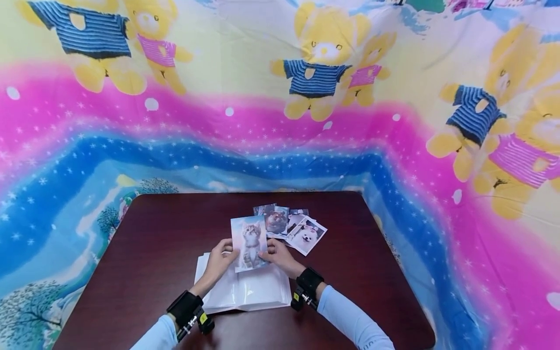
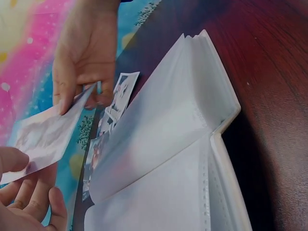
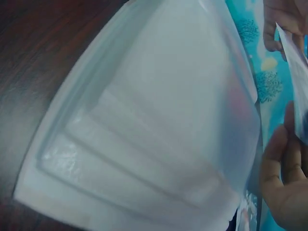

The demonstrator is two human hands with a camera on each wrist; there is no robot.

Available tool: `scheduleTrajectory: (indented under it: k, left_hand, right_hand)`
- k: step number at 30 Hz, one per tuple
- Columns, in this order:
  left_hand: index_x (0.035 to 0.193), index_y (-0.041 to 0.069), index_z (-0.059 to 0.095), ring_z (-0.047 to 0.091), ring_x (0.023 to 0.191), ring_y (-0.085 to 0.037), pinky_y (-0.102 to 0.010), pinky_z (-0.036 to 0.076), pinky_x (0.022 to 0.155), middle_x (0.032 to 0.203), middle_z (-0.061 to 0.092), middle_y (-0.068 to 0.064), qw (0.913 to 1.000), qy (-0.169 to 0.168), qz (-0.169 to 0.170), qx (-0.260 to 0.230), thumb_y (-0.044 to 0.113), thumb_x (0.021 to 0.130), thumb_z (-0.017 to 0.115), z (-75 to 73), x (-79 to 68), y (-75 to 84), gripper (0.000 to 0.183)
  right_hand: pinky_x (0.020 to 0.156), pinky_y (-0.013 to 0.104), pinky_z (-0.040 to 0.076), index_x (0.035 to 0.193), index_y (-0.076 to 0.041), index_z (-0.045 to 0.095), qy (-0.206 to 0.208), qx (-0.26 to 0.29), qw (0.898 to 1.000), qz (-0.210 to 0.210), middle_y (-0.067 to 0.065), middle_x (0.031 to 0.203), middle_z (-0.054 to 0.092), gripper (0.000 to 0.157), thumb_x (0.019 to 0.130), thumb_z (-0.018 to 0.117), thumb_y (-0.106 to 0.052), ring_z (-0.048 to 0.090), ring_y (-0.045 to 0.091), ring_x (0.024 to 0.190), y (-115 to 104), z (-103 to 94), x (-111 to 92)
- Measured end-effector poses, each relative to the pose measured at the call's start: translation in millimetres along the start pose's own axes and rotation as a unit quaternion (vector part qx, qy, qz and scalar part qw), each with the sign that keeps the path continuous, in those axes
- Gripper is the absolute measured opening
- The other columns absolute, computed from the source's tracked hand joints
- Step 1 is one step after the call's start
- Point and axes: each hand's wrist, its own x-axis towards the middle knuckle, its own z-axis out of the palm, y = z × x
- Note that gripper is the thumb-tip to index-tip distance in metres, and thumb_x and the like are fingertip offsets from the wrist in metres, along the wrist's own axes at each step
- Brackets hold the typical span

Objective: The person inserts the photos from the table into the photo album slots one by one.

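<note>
A photo card of a kitten [image 1: 251, 238] is held up between both hands, above the far edge of an open photo album. My left hand [image 1: 219, 263] pinches its left edge, thumb in front. On the right edge, my right hand [image 1: 283, 258] pinches it the same way. The white album [image 1: 258, 290] lies open on the table below, with clear plastic sleeves [image 2: 149, 130] showing in the left wrist view. In the right wrist view, the card [image 3: 299, 91] is seen nearly edge-on, with the right hand [image 3: 288, 178] at its near end.
Several loose animal photo cards overlap beyond the album, among them a white dog photo [image 1: 306, 235] and a brown animal photo [image 1: 277, 222]. The dark wooden table [image 1: 144, 262] meets a cartoon-bear cloth [image 1: 245, 165] at its back and sides.
</note>
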Motion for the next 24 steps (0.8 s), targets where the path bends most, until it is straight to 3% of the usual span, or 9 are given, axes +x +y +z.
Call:
scheduleTrajectory:
  k: [3,8,14,17,20,22,24]
  left_hand:
    - [0.133,-0.005,0.052,0.065,0.098,-0.04,-0.042,0.054,0.078,0.105,0.063,-0.021,1.0,-0.005,0.006,-0.003,0.01,0.096,0.065,0.9,0.7,-0.6,0.042]
    - [0.127,-0.008,0.056,0.067,0.091,-0.038,-0.035,0.054,0.072,0.098,0.065,-0.019,0.9999,-0.006,0.008,-0.005,0.006,0.093,0.067,3.9,-0.4,-2.4,0.038]
    - [0.121,-0.011,0.057,0.067,0.083,-0.036,-0.028,0.052,0.067,0.092,0.066,-0.018,0.9994,-0.017,0.015,-0.026,0.002,0.091,0.068,9.5,-0.7,-4.8,0.035]
    - [0.119,-0.01,0.058,0.068,0.076,-0.032,-0.027,0.051,0.064,0.089,0.069,-0.018,0.9995,-0.016,0.018,-0.021,0.0,0.091,0.067,13.4,1.5,-8.2,0.031]
    - [0.117,-0.007,0.061,0.067,0.07,-0.026,-0.027,0.049,0.062,0.085,0.069,-0.014,0.9995,-0.012,0.026,0.011,0.002,0.091,0.067,16.2,2.9,-13.2,0.028]
    - [0.112,-0.005,0.063,0.065,0.068,-0.022,-0.028,0.049,0.061,0.081,0.068,-0.01,0.997,-0.002,0.051,0.058,0.004,0.091,0.068,17.6,1.7,-15.7,0.024]
    - [0.106,-0.003,0.064,0.062,0.067,-0.019,-0.029,0.047,0.06,0.077,0.065,-0.005,0.9889,0.008,0.09,0.118,0.004,0.089,0.07,19.9,0.0,-17.9,0.019]
  right_hand:
    - [0.07,0.031,0.052,0.109,0.003,0.051,-0.012,-0.01,1.0,0.016,-0.004,0.073,0.053,0.023,0.095,0.066,-0.006,0.056,0.01,0.071,1.3,-4.0,-2.7]
    - [0.075,0.041,0.055,0.116,0.006,0.052,-0.007,0.004,1.0,0.016,0.001,0.088,0.065,0.026,0.099,0.061,-0.011,0.06,0.014,0.075,-1.9,-14.0,1.9]
    - [0.071,0.037,0.053,0.116,0.009,0.051,0.013,0.0,1.0,0.022,0.001,0.084,0.06,0.024,0.099,0.057,-0.006,0.058,0.013,0.074,-17.1,-25.1,11.0]
    - [0.073,0.042,0.052,0.118,0.012,0.048,0.005,-0.014,1.0,0.023,0.001,0.079,0.053,0.026,0.099,0.056,-0.003,0.055,0.013,0.075,-24.7,-31.6,15.5]
    - [0.075,0.046,0.052,0.119,0.009,0.047,0.007,-0.02,1.0,0.018,0.0,0.08,0.047,0.025,0.1,0.056,-0.005,0.053,0.016,0.076,-23.6,-41.3,24.0]
    - [0.077,0.05,0.051,0.115,0.006,0.046,0.013,-0.019,1.0,0.01,0.0,0.081,0.044,0.02,0.101,0.055,-0.006,0.051,0.017,0.077,-18.1,-48.7,32.9]
    - [0.075,0.05,0.049,0.105,0.004,0.043,0.017,-0.003,1.0,-0.002,0.001,0.081,0.04,0.013,0.102,0.052,-0.005,0.047,0.017,0.075,-19.2,-54.1,39.2]
